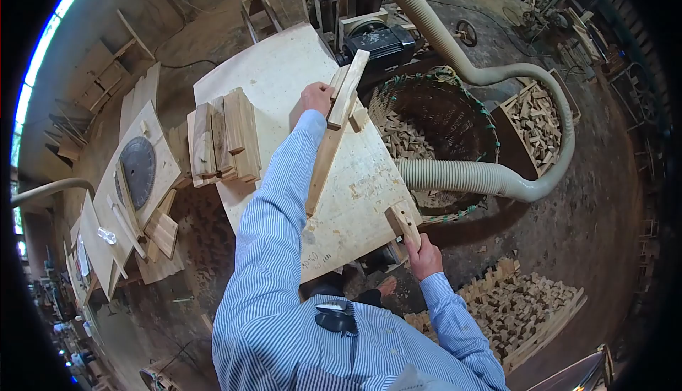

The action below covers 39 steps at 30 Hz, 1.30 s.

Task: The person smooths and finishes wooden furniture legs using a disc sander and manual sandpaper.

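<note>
My left hand (316, 98) is closed on a short wooden piece (337, 84), pressed against a pale wooden strip (348, 89) on the plywood table (362, 192). A longer brown wooden board (325, 171) runs from there toward my body, partly under my left sleeve. At the table's near right corner, my right hand (425, 257) is wrapped round a wooden block (405, 222) with dark holes in its face. Left of my left arm lies a stack of wooden pieces (227, 135). My left fingertips are partly hidden by the wood.
A dark motor (380, 43) sits behind the table. On the right stand a wicker basket (462, 110) of offcuts, a ribbed hose (462, 178) crossing it, and a crate of wood blocks (536, 125). More blocks (518, 306) lie lower right. A circular saw blade (137, 171) rests at left.
</note>
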Each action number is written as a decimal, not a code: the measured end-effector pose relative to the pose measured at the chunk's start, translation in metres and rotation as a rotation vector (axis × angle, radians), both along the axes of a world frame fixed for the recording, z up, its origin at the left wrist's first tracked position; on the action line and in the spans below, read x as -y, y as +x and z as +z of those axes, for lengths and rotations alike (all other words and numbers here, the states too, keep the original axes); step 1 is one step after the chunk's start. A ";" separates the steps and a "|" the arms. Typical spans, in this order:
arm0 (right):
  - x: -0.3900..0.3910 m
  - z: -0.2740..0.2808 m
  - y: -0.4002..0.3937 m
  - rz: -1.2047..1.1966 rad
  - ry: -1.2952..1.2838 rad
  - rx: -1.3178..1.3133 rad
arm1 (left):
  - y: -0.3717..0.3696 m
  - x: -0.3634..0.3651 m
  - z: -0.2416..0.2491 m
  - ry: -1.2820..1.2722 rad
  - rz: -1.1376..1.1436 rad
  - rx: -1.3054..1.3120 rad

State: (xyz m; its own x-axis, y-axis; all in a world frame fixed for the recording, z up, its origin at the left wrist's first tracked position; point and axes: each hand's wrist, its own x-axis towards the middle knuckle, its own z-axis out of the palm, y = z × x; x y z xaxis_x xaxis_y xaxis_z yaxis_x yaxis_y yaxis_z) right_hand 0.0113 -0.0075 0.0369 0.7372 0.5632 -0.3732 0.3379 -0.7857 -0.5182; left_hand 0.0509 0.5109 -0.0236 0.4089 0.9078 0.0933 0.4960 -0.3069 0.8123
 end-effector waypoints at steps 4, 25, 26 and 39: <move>0.000 -0.001 0.000 0.017 0.002 0.008 | 0.020 -0.012 -0.001 -0.053 0.011 0.001; -0.084 -0.006 0.021 0.021 0.035 0.050 | 0.048 -0.095 -0.005 0.117 0.068 -0.002; -0.091 0.007 0.020 0.005 -0.008 -0.006 | 0.049 -0.097 -0.004 0.120 0.069 -0.014; -0.047 -0.008 0.010 -0.034 0.060 0.021 | 0.041 -0.054 -0.002 0.083 0.070 -0.013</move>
State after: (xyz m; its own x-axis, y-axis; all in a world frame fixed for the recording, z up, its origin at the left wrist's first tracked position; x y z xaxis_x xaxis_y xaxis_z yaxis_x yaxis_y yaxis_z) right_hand 0.0216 0.0396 0.0294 0.7637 0.5585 -0.3238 0.3226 -0.7647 -0.5578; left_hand 0.0915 0.5652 -0.0259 0.3468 0.9235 0.1642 0.5285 -0.3370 0.7792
